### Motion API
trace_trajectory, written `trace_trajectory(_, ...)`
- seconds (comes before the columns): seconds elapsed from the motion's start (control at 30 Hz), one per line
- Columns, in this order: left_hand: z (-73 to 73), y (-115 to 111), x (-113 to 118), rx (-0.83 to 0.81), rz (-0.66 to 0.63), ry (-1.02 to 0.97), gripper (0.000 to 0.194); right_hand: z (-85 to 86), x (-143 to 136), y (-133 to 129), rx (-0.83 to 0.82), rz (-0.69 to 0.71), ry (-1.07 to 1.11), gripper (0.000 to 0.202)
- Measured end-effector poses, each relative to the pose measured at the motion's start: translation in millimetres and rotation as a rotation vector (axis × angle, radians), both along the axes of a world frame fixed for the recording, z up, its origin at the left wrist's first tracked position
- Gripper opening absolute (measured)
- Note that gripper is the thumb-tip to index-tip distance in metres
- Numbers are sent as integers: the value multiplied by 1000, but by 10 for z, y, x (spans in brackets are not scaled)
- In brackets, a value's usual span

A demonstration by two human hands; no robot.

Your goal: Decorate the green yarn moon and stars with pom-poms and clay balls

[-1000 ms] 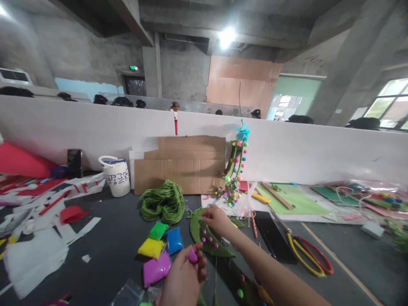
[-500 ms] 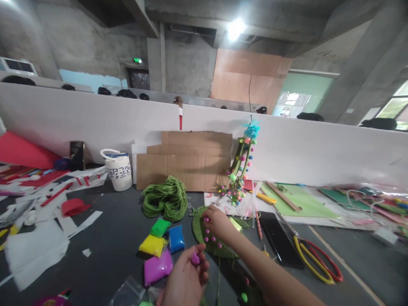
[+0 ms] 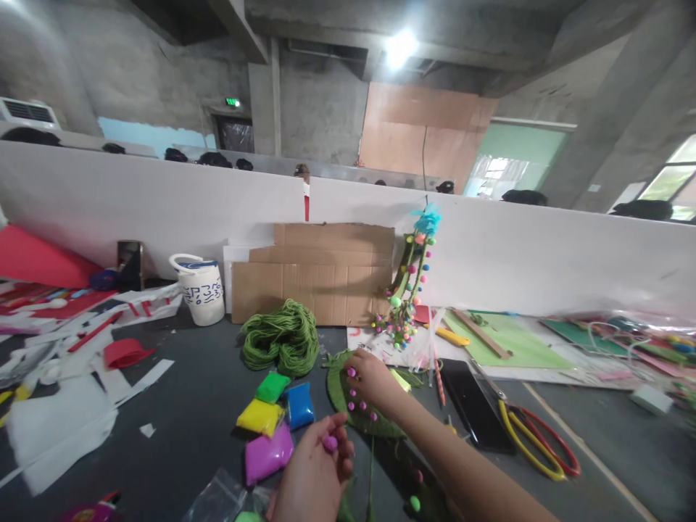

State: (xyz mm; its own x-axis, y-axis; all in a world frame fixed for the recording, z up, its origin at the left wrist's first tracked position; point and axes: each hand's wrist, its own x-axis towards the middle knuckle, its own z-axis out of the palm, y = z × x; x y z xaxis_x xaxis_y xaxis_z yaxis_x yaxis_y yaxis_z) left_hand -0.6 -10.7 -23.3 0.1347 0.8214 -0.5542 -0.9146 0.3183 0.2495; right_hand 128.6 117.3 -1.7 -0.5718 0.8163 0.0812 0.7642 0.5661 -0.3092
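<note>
My left hand (image 3: pixel 312 471) is half curled, palm up, in front of the packets, with a purple clay lump (image 3: pixel 330 443) held at its fingers. My right hand (image 3: pixel 373 380) reaches over a green leaf-shaped piece (image 3: pixel 338 397) lying on the table. Its fingertips are closed at a small purple clay ball (image 3: pixel 351 372) near the leaf's upper left edge. Several more purple balls (image 3: pixel 363 406) dot the leaf below that hand. Left of the leaf lie a purple packet (image 3: pixel 269 454), a blue packet (image 3: pixel 300 406), a yellow packet (image 3: pixel 259 417) and a green packet (image 3: pixel 272 388).
Green yarn (image 3: pixel 280 337) lies before the cardboard (image 3: pixel 315 290). A decorated green hanging piece (image 3: pixel 407 290) stands behind the leaf. To the right are a black phone (image 3: pixel 477 406) and scissors (image 3: pixel 530 435). Paper scraps (image 3: pixel 65 428) and a white bucket (image 3: pixel 204 297) are on the left.
The purple lump in my left hand looks rounder, and those fingers have shifted slightly. My right hand stays at the same spot on the leaf.
</note>
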Motion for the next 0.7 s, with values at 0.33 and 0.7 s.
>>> trace_trajectory(0.33, 73, 3, 10, -13, -5, 62, 34, -32, 19, 7, 15, -13, 78, 16)
trace_trajectory(0.7, 511, -14, 151, 9, 19, 132, 22, 416, 27, -669, 45, 10, 303, 13)
